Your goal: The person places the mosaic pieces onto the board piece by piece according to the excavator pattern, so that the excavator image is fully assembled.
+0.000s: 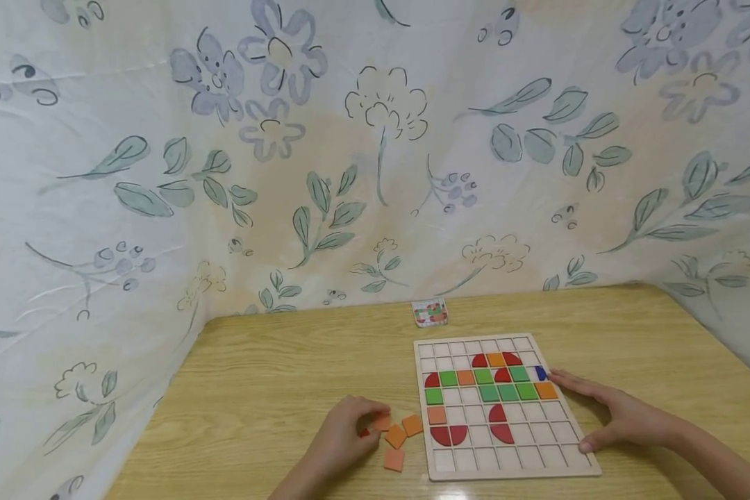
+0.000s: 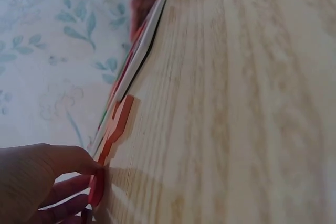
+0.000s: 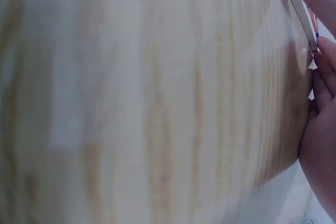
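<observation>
A square-gridded wooden board (image 1: 537, 444) lies on the table, with red quarter-round tiles (image 1: 448, 436), green tiles (image 1: 507, 392), orange tiles (image 1: 546, 391) and a blue tile (image 1: 540, 373) in its cells. Left of it, my left hand (image 1: 348, 427) pinches a red tile (image 2: 96, 188) between thumb and fingers, low at the tabletop. Several loose orange tiles (image 1: 395, 437) lie between that hand and the board. My right hand (image 1: 628, 413) rests along the board's right edge, fingers extended near the blue tile and thumb at the lower right side.
A small pattern card (image 1: 430, 313) with a coloured picture lies behind the board, near the back of the wooden table (image 1: 275, 375). Flower-printed cloth (image 1: 381, 173) hangs behind the table and along its sides.
</observation>
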`<state>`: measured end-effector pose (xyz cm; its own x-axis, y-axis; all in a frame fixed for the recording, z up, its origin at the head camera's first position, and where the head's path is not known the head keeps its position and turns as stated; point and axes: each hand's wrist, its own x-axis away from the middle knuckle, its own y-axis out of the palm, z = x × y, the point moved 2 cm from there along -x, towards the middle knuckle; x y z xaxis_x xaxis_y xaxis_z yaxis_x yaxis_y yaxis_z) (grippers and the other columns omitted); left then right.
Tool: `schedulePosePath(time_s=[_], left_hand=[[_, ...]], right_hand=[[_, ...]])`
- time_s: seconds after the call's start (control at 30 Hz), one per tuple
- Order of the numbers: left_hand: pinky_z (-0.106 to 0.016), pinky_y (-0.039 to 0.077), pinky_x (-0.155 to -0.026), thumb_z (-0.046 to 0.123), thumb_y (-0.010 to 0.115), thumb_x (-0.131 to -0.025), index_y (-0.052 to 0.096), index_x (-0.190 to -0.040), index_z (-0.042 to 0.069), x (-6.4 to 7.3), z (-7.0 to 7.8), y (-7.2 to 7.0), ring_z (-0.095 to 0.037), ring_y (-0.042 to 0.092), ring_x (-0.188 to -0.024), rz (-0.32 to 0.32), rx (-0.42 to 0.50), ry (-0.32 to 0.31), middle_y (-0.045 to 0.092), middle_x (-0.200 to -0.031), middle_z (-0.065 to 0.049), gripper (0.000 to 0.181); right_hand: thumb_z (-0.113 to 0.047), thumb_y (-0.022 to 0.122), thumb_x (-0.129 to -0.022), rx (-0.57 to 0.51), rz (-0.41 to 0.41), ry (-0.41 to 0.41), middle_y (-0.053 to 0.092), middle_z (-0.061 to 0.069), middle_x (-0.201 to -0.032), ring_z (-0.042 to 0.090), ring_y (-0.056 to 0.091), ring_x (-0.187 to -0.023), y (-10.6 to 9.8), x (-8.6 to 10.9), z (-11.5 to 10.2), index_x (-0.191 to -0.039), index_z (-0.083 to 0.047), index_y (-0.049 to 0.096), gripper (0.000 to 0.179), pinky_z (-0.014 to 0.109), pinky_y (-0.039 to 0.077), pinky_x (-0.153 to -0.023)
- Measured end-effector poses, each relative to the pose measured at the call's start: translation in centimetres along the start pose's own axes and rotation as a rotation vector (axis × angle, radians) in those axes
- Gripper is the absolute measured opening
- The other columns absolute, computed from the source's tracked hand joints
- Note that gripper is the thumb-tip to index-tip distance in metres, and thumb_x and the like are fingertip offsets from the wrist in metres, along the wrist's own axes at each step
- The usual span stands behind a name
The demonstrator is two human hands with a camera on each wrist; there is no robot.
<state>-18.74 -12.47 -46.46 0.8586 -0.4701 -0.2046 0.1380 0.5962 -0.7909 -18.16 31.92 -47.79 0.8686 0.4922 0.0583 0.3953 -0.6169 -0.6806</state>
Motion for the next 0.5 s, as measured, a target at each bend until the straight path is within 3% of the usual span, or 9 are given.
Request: schedulePosePath(time_s=[0.2,0.33,0.5], left_hand=[[-0.026,0.045,-0.078,0.011,0.072,-0.075,0.07,-0.104,0.017,-0.3,-0.42,0.09,-0.007,0.054,-0.088,0.002,0.039,-0.029,0.066,-0.098,0.008,0.03],[-0.028,0.045,-0.08,0.017,0.074,-0.075,0.07,-0.104,0.018,-0.57,-0.58,0.03,-0.008,0.053,-0.089,0.003,0.085,-0.091,0.064,-0.096,0.01,0.029],[-0.026,0.044,-0.077,0.02,0.074,-0.075,0.07,-0.103,0.018,-1.02,-0.44,-0.18,-0.009,0.052,-0.084,0.0,0.12,-0.115,0.063,-0.092,0.012,0.029]], right_hand=[[-0.031,0.075,-0.073,0.009,0.0,-0.004,0.017,-0.033,-0.141,-0.031,0.009,-0.116,-0.02,0.03,-0.01,-0.146,-0.018,0.027,0.089,0.006,0.025,-0.086],[-0.031,0.075,-0.073,0.004,-0.003,0.004,0.018,-0.033,-0.141,-0.031,0.009,-0.116,-0.01,-0.01,-0.08,-0.146,-0.019,0.027,0.088,0.005,0.024,-0.086],[-0.032,0.075,-0.073,0.006,0.003,0.005,0.019,-0.031,-0.142,-0.031,0.009,-0.116,0.0,-0.06,-0.2,-0.146,-0.019,0.027,0.089,0.004,0.019,-0.087]])
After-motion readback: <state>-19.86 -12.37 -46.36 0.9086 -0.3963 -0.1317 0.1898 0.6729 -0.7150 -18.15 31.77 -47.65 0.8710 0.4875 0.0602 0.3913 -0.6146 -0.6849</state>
